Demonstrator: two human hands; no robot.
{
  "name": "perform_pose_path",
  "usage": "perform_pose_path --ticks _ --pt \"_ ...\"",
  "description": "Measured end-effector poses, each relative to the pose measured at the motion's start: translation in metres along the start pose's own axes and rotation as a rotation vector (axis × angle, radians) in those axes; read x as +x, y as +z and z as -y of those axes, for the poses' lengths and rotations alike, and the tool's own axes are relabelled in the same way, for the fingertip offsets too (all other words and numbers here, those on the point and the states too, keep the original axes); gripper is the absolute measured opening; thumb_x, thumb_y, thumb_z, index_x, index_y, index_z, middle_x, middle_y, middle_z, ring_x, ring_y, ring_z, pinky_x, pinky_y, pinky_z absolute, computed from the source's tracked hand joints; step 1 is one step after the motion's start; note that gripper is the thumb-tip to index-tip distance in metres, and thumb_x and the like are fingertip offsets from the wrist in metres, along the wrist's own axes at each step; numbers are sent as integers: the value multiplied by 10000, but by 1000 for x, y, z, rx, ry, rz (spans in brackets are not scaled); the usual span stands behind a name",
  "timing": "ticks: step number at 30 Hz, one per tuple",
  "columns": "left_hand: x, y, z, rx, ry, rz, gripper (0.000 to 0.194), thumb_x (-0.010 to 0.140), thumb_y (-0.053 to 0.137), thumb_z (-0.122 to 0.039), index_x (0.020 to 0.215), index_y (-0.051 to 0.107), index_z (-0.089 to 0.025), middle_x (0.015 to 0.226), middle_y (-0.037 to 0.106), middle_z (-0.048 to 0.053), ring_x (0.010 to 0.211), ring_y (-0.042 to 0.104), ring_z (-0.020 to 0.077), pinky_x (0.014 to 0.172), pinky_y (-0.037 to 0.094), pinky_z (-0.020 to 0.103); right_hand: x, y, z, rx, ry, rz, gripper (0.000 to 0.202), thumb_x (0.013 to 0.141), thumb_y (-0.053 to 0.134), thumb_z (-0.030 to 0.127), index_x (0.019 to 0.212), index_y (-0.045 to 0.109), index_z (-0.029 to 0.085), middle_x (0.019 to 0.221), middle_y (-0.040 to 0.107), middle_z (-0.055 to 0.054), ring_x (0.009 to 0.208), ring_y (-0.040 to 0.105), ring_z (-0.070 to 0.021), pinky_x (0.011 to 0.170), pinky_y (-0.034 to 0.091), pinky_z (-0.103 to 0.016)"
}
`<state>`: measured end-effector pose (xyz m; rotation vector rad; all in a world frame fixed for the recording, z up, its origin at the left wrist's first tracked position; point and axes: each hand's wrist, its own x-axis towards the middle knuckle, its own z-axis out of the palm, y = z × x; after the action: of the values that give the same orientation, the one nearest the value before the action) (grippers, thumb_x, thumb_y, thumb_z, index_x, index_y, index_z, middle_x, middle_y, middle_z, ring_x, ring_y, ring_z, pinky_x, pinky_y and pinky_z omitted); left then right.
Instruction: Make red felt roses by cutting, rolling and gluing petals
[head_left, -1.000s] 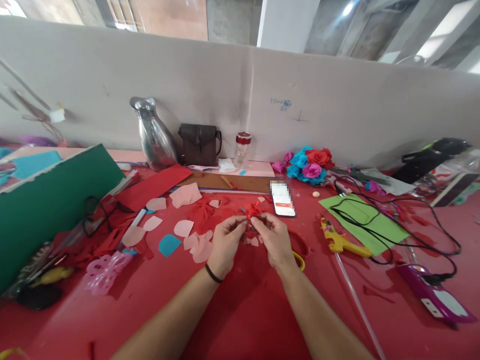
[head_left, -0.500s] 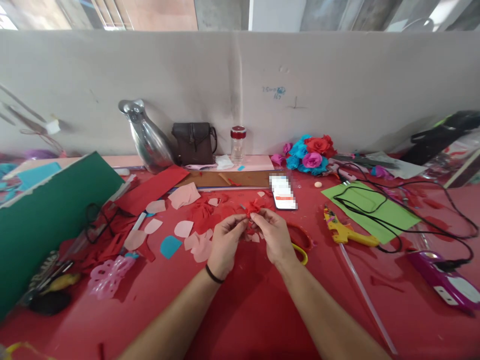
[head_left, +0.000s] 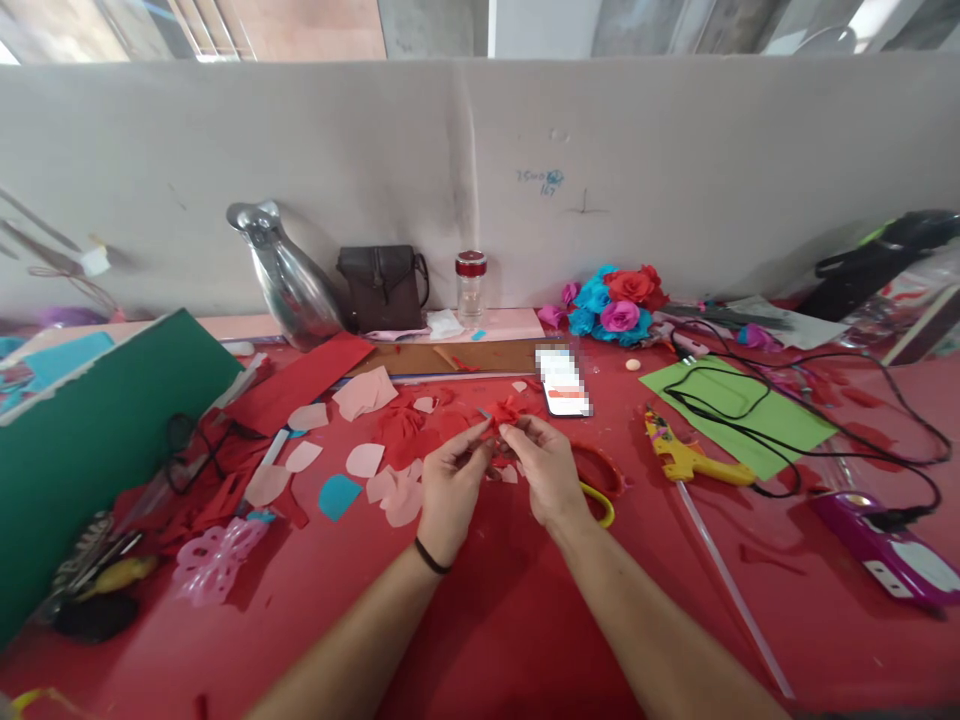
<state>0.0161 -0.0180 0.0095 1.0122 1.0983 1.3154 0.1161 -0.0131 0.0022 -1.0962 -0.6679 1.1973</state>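
A small red paper flower [head_left: 507,410] is held between both hands above the middle of the red table [head_left: 495,620]. My left hand [head_left: 453,478] pinches it from the left; a dark band circles that wrist. My right hand [head_left: 549,468] grips it from the right with thumb and fingers together. Red paper petals [head_left: 412,430] lie just beyond and left of the hands, with pink petals [head_left: 397,490] and a blue petal [head_left: 340,497] nearer. Scissors [head_left: 598,505] with a yellow and a red handle rest beside my right hand, partly hidden.
A phone [head_left: 564,382] lies behind the hands. To the right are a yellow glue gun [head_left: 682,458], green paper [head_left: 780,430], black cables and a purple power strip [head_left: 885,555]. A steel jug [head_left: 289,280], bag [head_left: 382,288], glass bottle [head_left: 471,290] and paper bouquet [head_left: 619,308] stand along the wall.
The camera view has shifted slightly. Both hands stay together at the red flower, and my left fingertips have moved a little on it.
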Motion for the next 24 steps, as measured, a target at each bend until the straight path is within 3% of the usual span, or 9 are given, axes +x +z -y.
perform_pose_path --ticks 12,16,19,24 --pt "-6 -3 1 385 333 -43 285 724 640 -179 970 761 -254 748 710 46 631 578 161 645 477 262 -1 0 2 -2 -12 9 119 647 683 289 652 614 192 611 601 36 576 558 -95 569 505 -220" --pt "-4 -4 -2 362 424 -48 234 726 643 -179 909 768 -253 850 686 57 753 603 174 724 485 267 -1 0 2 15 -6 20 127 654 688 300 680 630 190 645 618 32 608 565 -94 587 511 -216" --pt "0 -4 -3 190 316 -62 132 713 668 -214 816 751 -212 826 683 48 763 606 164 724 488 262 -2 0 1 10 23 16 155 638 703 319 692 632 192 661 632 26 613 569 -109 534 502 -216" --pt "9 -7 -7 -206 -122 22 211 620 758 -304 746 703 -142 725 677 33 636 587 120 634 487 241 -5 1 4 23 81 82 204 609 722 349 702 626 196 665 645 20 611 586 -136 480 496 -235"
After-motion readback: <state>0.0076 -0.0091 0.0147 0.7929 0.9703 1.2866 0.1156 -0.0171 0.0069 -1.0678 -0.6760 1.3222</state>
